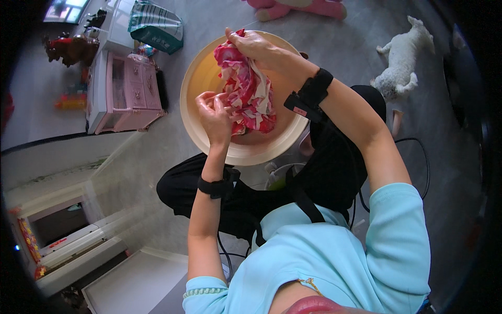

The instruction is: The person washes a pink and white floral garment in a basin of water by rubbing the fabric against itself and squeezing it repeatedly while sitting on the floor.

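A cream plastic basin [259, 156] stands before me, just beyond my knees. Inside it, at the bottom, reddish-tinted water seems to lie. My right hand [255, 47] grips the upper end of a pink, red and white patterned cloth [251, 98] near the basin's far rim. The cloth hangs bunched and crumpled from there down into the basin. At the left, my left hand [215, 115] has its fingers bent against the cloth's edge, seemingly pinching it. Part of the left fingertips is hidden by the folds.
A white dog [404, 59] lies on the grey floor at right. To the left stand a pink drawer cabinet [133, 84] and a green-and-white bag [157, 29]. A pink plush toy [298, 8] lies beyond the basin. A black cable [425, 165] loops beside my right arm.
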`<state>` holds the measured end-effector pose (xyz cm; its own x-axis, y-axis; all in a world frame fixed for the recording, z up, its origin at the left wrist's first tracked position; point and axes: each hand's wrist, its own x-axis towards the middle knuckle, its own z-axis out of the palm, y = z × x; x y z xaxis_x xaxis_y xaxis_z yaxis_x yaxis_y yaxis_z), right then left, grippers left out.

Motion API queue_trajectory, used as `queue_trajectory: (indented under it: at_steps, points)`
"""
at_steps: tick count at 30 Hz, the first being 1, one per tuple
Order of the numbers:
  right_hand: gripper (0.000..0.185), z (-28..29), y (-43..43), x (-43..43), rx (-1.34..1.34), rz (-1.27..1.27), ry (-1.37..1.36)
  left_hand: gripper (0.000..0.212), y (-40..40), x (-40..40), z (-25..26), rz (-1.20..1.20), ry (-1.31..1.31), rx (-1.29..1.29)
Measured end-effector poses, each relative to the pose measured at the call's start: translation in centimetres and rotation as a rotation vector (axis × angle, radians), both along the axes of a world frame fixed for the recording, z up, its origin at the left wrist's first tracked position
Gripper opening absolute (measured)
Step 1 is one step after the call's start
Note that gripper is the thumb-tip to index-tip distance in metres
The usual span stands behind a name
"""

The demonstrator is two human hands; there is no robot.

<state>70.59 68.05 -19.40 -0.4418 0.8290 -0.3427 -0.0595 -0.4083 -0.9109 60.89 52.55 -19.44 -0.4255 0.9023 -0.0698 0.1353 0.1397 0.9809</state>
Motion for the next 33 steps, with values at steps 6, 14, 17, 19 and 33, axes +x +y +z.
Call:
queue_trajectory:
  at_steps: [6, 14, 17, 19, 33]
  points:
    - [0.046, 2.2, -1.7, 0.4, 0.005, 0.114, 0.132, 0.033, 2.0, -5.4, -5.8, -0.121, 0.755, -0.034]
    - [0.039, 1.9, 0.4, 2.8, 0.012, -0.061, 0.076, 0.03, 2.5, -5.6, -1.5, -0.517, -0.086, -0.324]
    - [0.043, 0.2, 1.6, 3.1, 0.318, -0.055, -0.302, 0.025, 3.0, -6.1, -0.7, -0.44, -0.213, -0.297]
    - [0.058, 0.3, 0.4, 2.4, 0.45, 0.053, -0.554, 0.025, 3.4, -7.8, -1.4, -0.385, -0.25, -0.227]
    - [0.056, -1.7, -3.1, -2.6, 0.769, 0.466, -1.141, 0.04, 6.4, -10.2, -3.6, -0.372, 1.118, 0.098]
